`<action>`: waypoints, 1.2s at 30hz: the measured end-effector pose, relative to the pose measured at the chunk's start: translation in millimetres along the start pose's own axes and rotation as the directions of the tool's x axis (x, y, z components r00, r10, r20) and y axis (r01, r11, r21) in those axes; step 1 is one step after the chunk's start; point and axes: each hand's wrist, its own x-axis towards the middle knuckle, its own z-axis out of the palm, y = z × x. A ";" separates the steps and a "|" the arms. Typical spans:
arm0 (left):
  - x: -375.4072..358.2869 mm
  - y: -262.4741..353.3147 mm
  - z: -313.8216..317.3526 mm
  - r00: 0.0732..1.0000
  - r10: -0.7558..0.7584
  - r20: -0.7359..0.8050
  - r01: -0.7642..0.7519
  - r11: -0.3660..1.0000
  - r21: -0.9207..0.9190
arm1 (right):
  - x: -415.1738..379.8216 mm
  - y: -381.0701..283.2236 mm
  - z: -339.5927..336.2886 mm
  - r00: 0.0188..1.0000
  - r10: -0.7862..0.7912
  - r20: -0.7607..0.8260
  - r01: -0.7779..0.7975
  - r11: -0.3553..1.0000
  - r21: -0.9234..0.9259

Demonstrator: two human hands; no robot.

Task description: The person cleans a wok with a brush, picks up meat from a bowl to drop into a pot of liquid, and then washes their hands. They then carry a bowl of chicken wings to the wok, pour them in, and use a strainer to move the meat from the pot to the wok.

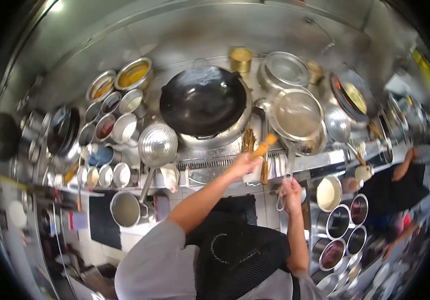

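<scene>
My left hand (pixel 245 166) is closed around an orange wooden handle (pixel 265 145) with a grey band, above the front ledge of the stove. What the handle belongs to, I cannot make out. My right hand (pixel 291 194) grips the long metal handle of a round mesh strainer (pixel 296 114), with the handle's end loop showing by the fingers. The strainer's bowl rests over a metal pot (pixel 311 145) at the stove's right. Left of it, a large black wok (pixel 202 102) sits on the burner. A bamboo brush (pixel 248 140) stands near my left hand.
A perforated ladle (pixel 158 145) lies left of the wok, above a pot (pixel 125 209). Several sauce containers (pixel 125 127) crowd the left. A covered pot (pixel 287 70) and a gold tin (pixel 241 60) stand behind. Several pots (pixel 338 221) line the right, near another person (pixel 400 175).
</scene>
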 end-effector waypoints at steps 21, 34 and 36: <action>-253.1 -25.7 -71.3 0.962 0.125 -0.244 -0.096 0.987 0.128 | 32.2 -77.5 71.7 0.816 -0.436 0.380 0.477 0.137 -0.868; -641.1 -181.0 -225.7 0.128 -0.157 -0.979 -0.284 0.940 -0.188 | -133.5 141.2 514.5 0.342 0.051 0.938 0.816 0.479 -0.323; -670.8 -188.2 -260.2 0.038 -0.162 -0.986 -0.339 0.926 -0.165 | -126.9 183.1 547.6 0.278 0.020 0.960 0.842 0.476 -0.254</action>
